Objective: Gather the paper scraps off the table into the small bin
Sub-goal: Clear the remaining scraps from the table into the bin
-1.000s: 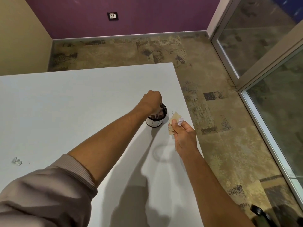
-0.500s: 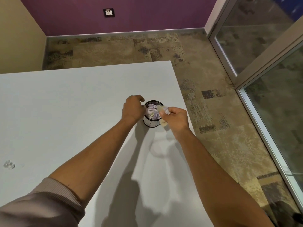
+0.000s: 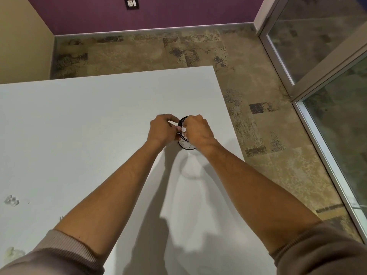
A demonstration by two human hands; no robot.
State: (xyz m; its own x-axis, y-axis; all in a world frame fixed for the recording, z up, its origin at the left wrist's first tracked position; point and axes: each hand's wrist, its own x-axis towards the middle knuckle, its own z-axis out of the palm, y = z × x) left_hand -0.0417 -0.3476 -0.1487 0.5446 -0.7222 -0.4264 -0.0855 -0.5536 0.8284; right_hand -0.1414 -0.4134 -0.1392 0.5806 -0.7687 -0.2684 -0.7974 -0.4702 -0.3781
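Observation:
The small black-rimmed bin (image 3: 186, 146) stands on the white table (image 3: 99, 116) near its right edge, mostly hidden by my hands. My left hand (image 3: 163, 129) grips the bin's left side with thumb and fingers curled at the rim. My right hand (image 3: 198, 132) is over the bin's mouth, fingers curled downward around paper scraps (image 3: 183, 129). Only a small white bit of the scraps shows between the two hands. The inside of the bin is hidden.
A small crumpled scrap (image 3: 12, 200) lies at the table's far left, and another pale patch (image 3: 12, 252) lies near my left sleeve. The table's right edge (image 3: 230, 108) drops to patterned floor. Glass doors (image 3: 327, 76) stand to the right.
My right hand moved left from beside the bin to over its mouth, carrying the scraps. My left hand left the top of the bin and took hold of its left side.

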